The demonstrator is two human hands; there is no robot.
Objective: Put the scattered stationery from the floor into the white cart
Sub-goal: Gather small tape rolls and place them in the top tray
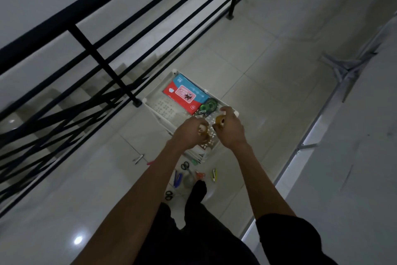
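Far off to the left of the left hand, a black railing (103, 64) is seen, with stairs dropping away behind it. On the floor (86, 178), just below and left of that hand's wrist, a small white pen-like thing (138, 158) is lying, too small to be named properly. The left hand (189, 133) is held over the near end of the white cart (159, 112), and its fingers are curled round a brownish tape roll (203, 131), so that one's gripped, not dropped.

Beyond both hands, further up in the cart's top tray, a red and blue wipes pack (184, 95) is laid flat. A green tape dispenser (209, 105) is tucked just beside it, right above the right hand's fingertips. The right hand (231, 130) is held close beside the left one, and a yellowish tape roll (219, 122) is clutched in it too. Whether either roll is touching the tray can't be told, it's all a bit blurry there.

Below the wrists, down on the floor by the cart's near end, more stationery is scattered: a blue stapler (177, 178), black scissors (184, 165), a second black pair (169, 195) nearer the person's leg, orange scissors (199, 175) and something small and green (194, 161). Beneath the right forearm there's a yellow and white item (214, 175), maybe a stapler. Way off to the right of the right hand, white table legs (345, 67) are seen.
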